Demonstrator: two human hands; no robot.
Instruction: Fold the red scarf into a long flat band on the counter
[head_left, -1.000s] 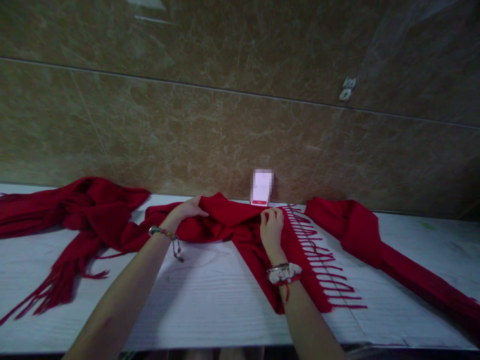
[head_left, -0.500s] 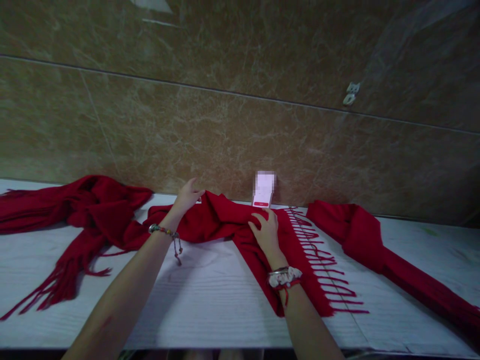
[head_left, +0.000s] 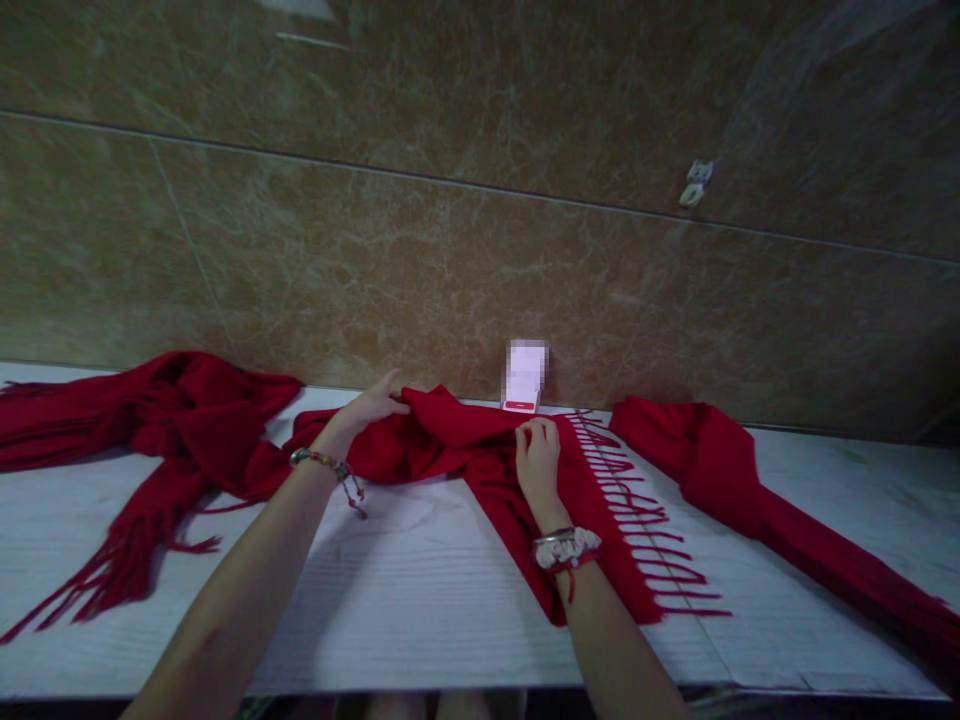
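Head view: fringed red scarf (head_left: 480, 432) on white wood-grain tabletop (head_left: 420, 590)
Left hand (head_left: 373, 405) touches its far edge, thumb and fingers apart; right hand (head_left: 538, 462) rests curled fingers on it, whether pinching cannot be told.

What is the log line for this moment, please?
left hand: at red scarf, top edge | right hand: curled over same scarf | grip: unclear | phone: by wall, behind scarf
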